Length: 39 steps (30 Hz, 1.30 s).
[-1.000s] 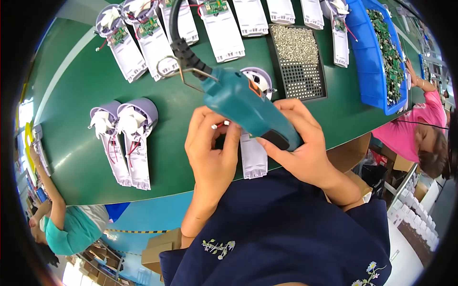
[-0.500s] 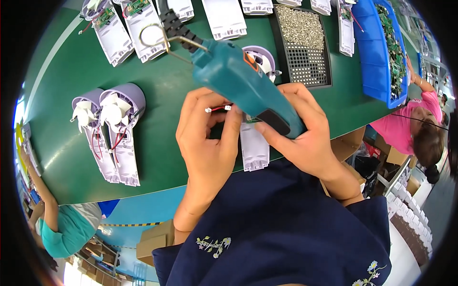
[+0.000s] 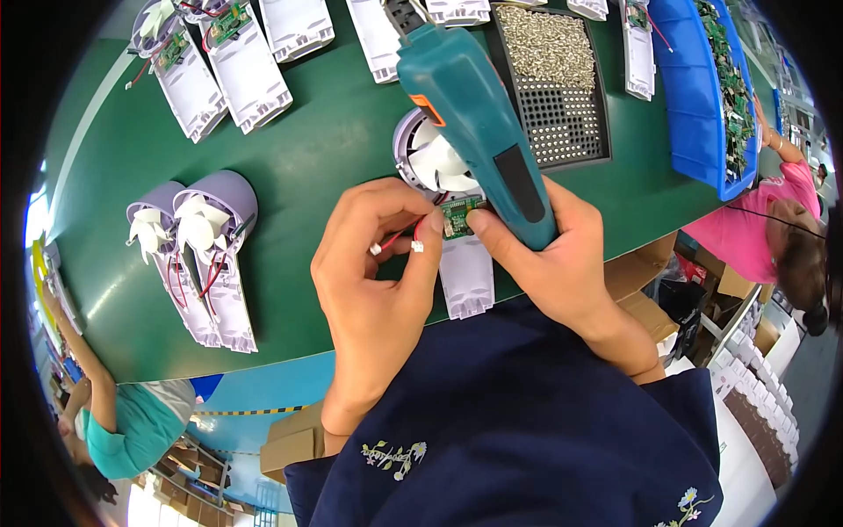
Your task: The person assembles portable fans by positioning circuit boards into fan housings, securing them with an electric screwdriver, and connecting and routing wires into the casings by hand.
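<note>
A teal electric screwdriver [image 3: 465,97] lies in my right hand [image 3: 571,268], its fingers wrapped round the lower body. My right thumb touches the right edge of a green circuit board [image 3: 457,221]. The board sits over a white fan housing [image 3: 467,277], with white fan blades [image 3: 437,162] in the round end beyond it. My left hand [image 3: 364,277] pinches at the board's left edge, thumb against forefinger. Red wires [image 3: 399,239] with small white plugs hang from that pinch. The screwdriver covers part of the fan's right side.
Two fan housings [image 3: 211,299] lie together on the left of the green table [image 3: 299,211]. More white housings [image 3: 250,88] line the far side. A black tray [image 3: 606,132] of small metal parts and a blue bin [image 3: 689,114] of boards stand right. People work at both sides.
The screwdriver has swung more upright, uncovering the circuit board between my hands. My right thumb and left fingers now meet the board's edges. The fan's round end shows more to the left.
</note>
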Tool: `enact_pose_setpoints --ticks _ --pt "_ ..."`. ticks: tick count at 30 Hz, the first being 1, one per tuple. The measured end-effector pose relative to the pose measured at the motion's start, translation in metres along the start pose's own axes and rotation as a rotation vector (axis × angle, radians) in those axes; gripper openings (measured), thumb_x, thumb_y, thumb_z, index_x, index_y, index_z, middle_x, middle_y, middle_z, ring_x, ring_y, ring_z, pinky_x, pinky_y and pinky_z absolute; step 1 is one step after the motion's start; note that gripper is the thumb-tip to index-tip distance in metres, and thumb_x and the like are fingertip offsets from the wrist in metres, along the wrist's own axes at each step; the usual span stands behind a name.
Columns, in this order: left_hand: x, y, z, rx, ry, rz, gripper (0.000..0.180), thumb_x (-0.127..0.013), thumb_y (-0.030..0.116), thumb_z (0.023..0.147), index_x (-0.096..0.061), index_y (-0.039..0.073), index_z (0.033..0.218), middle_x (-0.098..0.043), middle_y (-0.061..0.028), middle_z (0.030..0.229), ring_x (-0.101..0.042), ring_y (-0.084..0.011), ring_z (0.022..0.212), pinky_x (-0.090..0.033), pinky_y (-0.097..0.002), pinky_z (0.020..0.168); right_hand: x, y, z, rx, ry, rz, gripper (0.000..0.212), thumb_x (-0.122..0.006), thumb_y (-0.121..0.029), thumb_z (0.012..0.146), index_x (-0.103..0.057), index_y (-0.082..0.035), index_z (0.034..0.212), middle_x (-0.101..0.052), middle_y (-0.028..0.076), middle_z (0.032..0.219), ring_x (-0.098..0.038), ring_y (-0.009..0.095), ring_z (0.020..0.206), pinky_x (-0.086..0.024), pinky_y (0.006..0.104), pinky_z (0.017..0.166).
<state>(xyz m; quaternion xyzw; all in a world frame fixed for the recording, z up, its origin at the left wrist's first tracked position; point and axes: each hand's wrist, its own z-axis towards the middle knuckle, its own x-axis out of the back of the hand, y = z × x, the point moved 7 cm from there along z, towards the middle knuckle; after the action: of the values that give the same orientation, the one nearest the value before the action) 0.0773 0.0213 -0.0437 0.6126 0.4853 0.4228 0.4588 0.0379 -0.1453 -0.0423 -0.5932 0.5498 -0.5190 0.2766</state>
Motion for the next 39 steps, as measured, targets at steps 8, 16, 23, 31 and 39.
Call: enact_pose_setpoints --ticks 8,16,23,31,39 --pt "0.001 0.001 -0.002 0.021 0.051 0.009 0.011 -0.068 -0.007 0.086 -0.062 -0.003 0.094 -0.065 -0.007 0.101 -0.068 -0.0127 0.085 -0.056 -0.0227 0.069 -0.005 0.001 0.003 -0.038 -0.029 0.016 0.019 -0.077 -0.012 0.085 -0.068 0.002 0.095 -0.058 -0.001 0.064 -0.049 0.003 0.059 -0.041 0.0244 0.051" --pt "0.001 0.002 -0.002 0.04 0.062 0.017 0.012 -0.067 -0.008 0.086 -0.063 -0.002 0.094 -0.064 -0.0072 0.102 -0.068 -0.0124 0.085 -0.056 -0.0223 0.069 -0.005 0.0 0.006 -0.058 -0.058 -0.007 0.02 -0.077 -0.011 0.084 -0.068 0.003 0.095 -0.063 0.004 0.066 -0.054 0.005 0.06 -0.045 0.0262 0.053" --pt "-0.002 0.012 -0.005 -0.058 -0.087 0.21 0.025 -0.073 -0.006 0.083 -0.072 0.0 0.108 -0.063 -0.011 0.107 -0.065 -0.0147 0.081 -0.055 -0.025 0.069 -0.006 -0.001 0.008 0.023 -0.005 0.071 0.022 -0.076 -0.01 0.083 -0.069 0.003 0.098 -0.069 0.01 0.073 -0.064 0.011 0.062 -0.051 0.0297 0.058" --pt "0.001 -0.005 -0.005 0.0 -0.092 0.093 0.03 -0.076 -0.01 0.078 -0.073 -0.001 0.106 -0.068 -0.0112 0.107 -0.067 -0.0128 0.084 -0.057 -0.024 0.069 0.006 -0.009 0.003 0.016 -0.062 0.001 0.026 -0.078 -0.014 0.084 -0.067 0.002 0.101 -0.069 0.009 0.079 -0.064 0.012 0.072 -0.052 0.0297 0.064" --pt "-0.011 -0.002 -0.002 -0.033 -0.026 0.056 0.029 -0.075 -0.013 0.08 -0.072 -0.003 0.106 -0.066 -0.0095 0.108 -0.066 -0.0113 0.087 -0.057 -0.023 0.071 0.108 -0.054 0.022 0.637 -0.251 0.809 0.091 -0.045 -0.092 0.076 -0.052 -0.005 0.104 -0.055 0.005 0.077 -0.05 0.015 0.058 -0.039 0.0275 0.048"
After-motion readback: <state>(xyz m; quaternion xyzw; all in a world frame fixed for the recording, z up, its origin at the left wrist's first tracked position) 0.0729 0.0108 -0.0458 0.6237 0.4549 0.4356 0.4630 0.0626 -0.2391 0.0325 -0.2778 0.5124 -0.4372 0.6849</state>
